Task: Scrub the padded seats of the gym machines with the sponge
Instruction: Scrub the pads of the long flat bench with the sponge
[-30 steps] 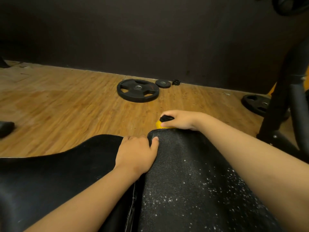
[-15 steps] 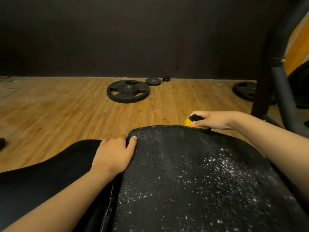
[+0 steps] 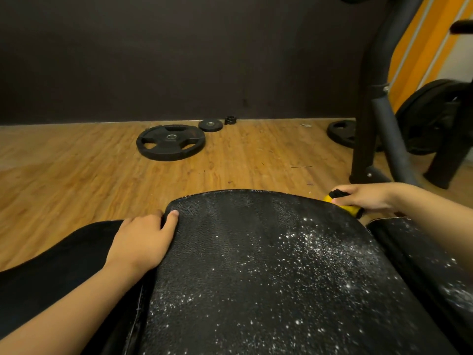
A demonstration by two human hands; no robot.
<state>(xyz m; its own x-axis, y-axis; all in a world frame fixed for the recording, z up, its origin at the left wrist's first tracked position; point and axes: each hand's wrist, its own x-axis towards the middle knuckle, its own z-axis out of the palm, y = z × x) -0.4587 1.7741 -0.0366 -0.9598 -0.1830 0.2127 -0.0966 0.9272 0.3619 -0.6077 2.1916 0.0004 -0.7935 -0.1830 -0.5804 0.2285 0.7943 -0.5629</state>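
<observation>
Two grips: right hand point(image 3: 368, 198) pinches the likely soft, light sponge point(image 3: 345, 208); left hand point(image 3: 143, 239) clasps the padded seat point(image 3: 256, 265) by its edge

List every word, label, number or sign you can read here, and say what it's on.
None can be read.
Large weight plate: any markings are too blurred to read.
Small weight plate: too small to tell.
Sponge, padded seat: no lettering shows.
</observation>
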